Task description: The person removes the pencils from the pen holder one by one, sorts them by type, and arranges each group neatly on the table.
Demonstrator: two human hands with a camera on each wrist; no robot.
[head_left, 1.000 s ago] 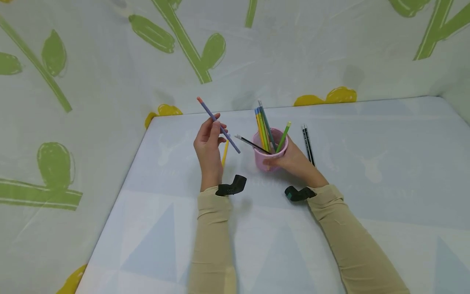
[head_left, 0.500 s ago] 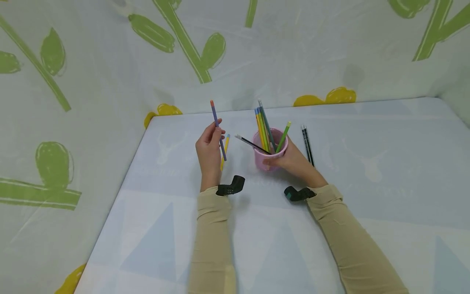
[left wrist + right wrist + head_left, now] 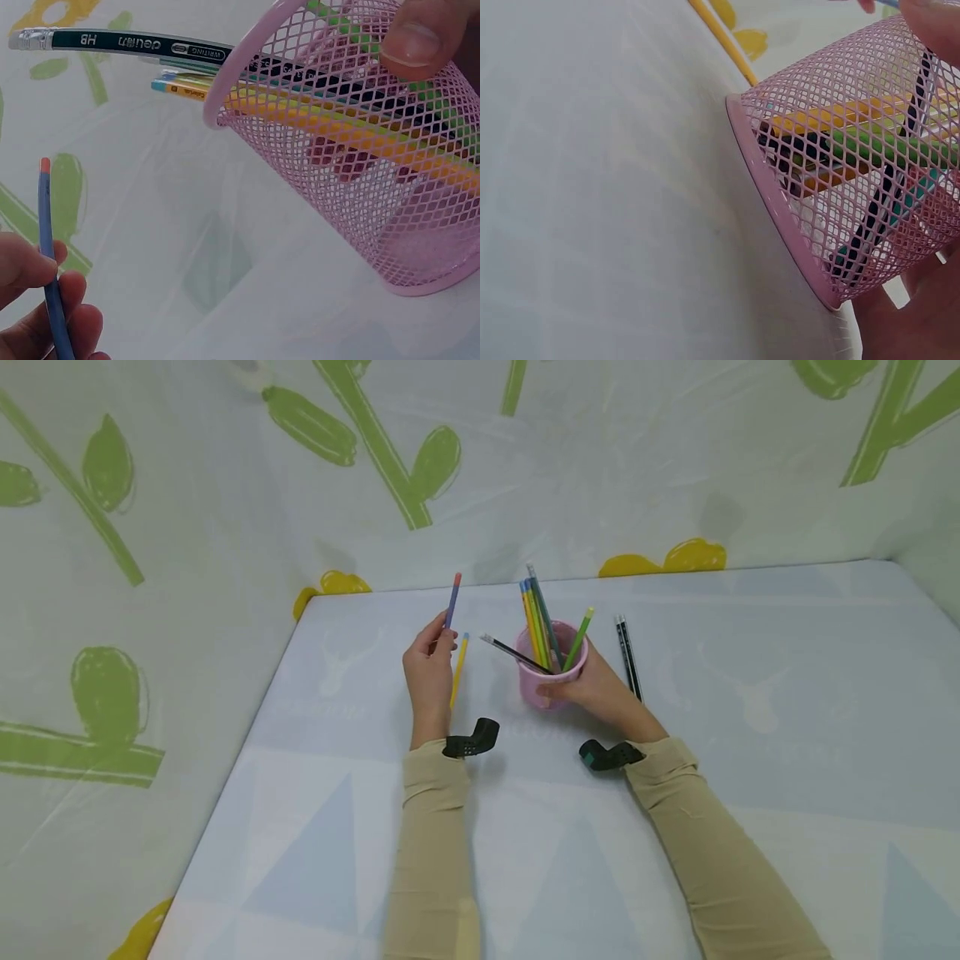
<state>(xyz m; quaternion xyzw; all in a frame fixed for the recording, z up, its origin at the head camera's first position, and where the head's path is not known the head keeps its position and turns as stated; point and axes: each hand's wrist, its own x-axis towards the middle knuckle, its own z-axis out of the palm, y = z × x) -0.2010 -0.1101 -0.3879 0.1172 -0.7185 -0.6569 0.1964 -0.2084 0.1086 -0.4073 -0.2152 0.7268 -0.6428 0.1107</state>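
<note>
A purple pencil (image 3: 452, 602) with an orange-red end is pinched between thumb and fingers of my left hand (image 3: 430, 681), held nearly upright with that end up. My right hand (image 3: 600, 689) grips a pink mesh pencil cup (image 3: 531, 689) round its side, thumb in front. Several pencils stand in the cup: yellow ones, a dark green one, a light green pencil (image 3: 579, 639), and a black pencil (image 3: 513, 652) leaning out to the left. In the left wrist view the purple pencil (image 3: 46, 225) is apart from the cup (image 3: 315, 172).
A yellow pencil (image 3: 459, 672) with a blue end lies on the table (image 3: 525, 852) beside my left hand. Black pencils (image 3: 628, 652) lie right of the cup, partly behind my right hand. A wall (image 3: 525, 485) with painted plants rises behind the table.
My left hand has turned the purple pencil from leaning left to nearly upright, tipped slightly right, and shifted a little. The right hand and the cup have stayed in place.
</note>
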